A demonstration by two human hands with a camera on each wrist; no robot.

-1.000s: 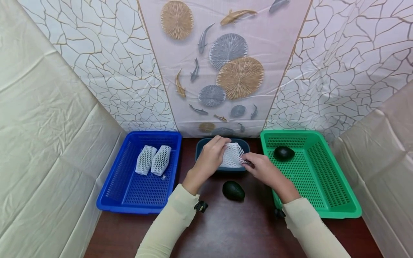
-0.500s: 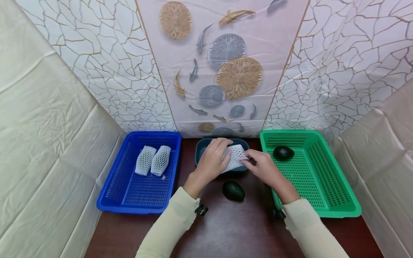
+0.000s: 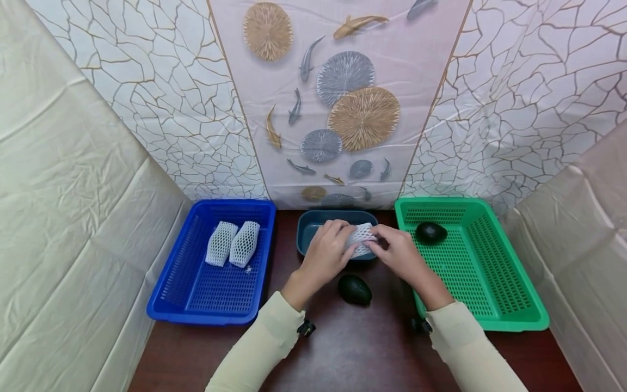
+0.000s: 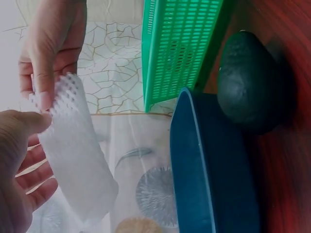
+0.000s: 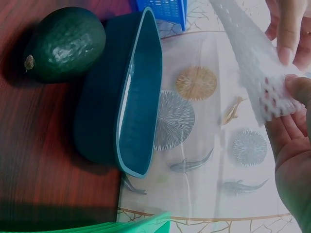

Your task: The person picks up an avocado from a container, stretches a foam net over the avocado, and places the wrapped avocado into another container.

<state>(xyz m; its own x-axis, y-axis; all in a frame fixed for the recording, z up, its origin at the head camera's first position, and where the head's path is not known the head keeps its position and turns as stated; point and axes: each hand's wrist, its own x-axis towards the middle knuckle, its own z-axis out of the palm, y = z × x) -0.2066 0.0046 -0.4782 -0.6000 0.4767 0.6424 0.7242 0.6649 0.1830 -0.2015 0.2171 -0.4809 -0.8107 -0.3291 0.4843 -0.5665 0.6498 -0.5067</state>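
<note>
A white foam fruit net [image 3: 361,233] is held up over a dark teal tub [image 3: 305,219] in the head view. My right hand [image 3: 399,253] pinches one end of it between thumb and fingers. My left hand [image 3: 324,247] grips the net from the other side, thumb in front and fingers behind. In the left wrist view the net [image 4: 80,155] hangs as a flattened tube, its mesh spread where the right thumb presses. Both thumbs lie close together at the net's end [image 5: 279,94] in the right wrist view. Just in front of the tub, a dark green avocado [image 3: 355,289] lies on the table.
On the left stands a blue basket [image 3: 220,316] with two net-covered pieces [image 3: 232,243] inside. A green basket [image 3: 509,324] on the right holds another avocado [image 3: 431,233]. A patterned cloth wall [image 3: 362,179] rises directly behind the tub.
My left hand has shifted slightly right and toward me, closer to the right hand. The net has turned and now shows narrower between both hands. The right hand has hardly moved.
</note>
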